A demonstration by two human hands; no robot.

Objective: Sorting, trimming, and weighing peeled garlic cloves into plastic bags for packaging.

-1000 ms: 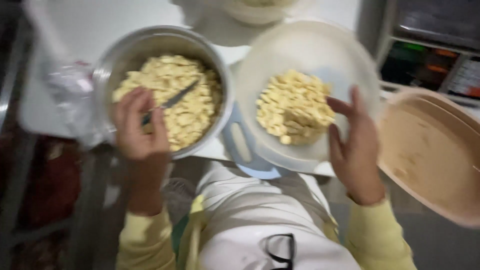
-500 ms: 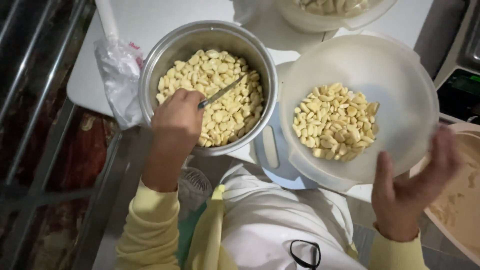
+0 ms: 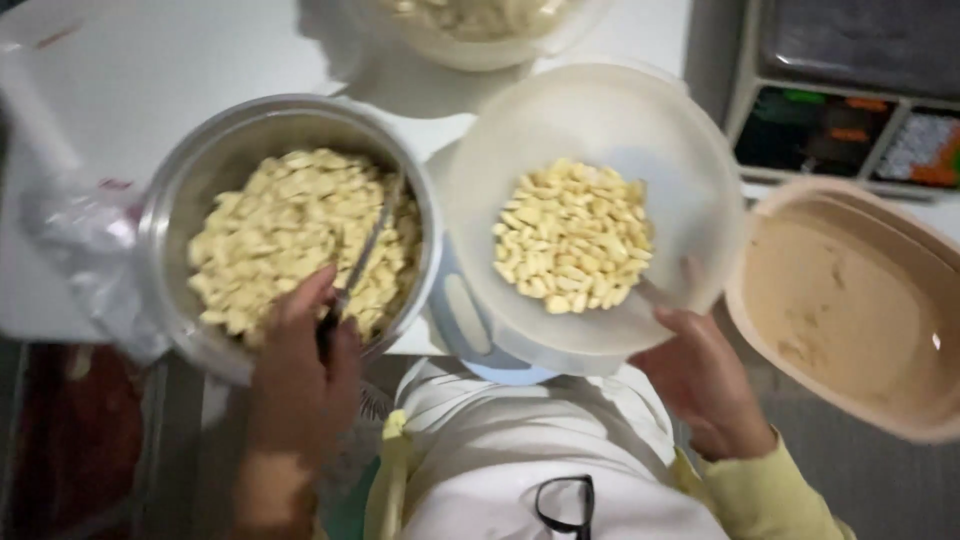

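Observation:
My left hand (image 3: 300, 375) grips a metal spoon (image 3: 360, 258) whose handle lies across a steel bowl (image 3: 170, 225) full of pale yellow cut pieces (image 3: 280, 235). My right hand (image 3: 700, 385) holds the near rim of a white plastic bowl (image 3: 680, 140), which carries a smaller heap of the same pale pieces (image 3: 572, 235). Both bowls sit at the near edge of a white table (image 3: 180, 60). A light blue object (image 3: 470, 330) lies partly under the white bowl.
A tan plastic basin (image 3: 850, 300) stands to the right, smeared inside. Another bowl of pale pieces (image 3: 480, 25) is at the far edge. A clear plastic bag (image 3: 80, 240) lies left of the steel bowl. Dark trays (image 3: 850, 110) sit at the upper right.
My right hand has risen from below the white bowl and taken hold of its near rim. My left hand stays on the spoon in the steel bowl. The view shifted right.

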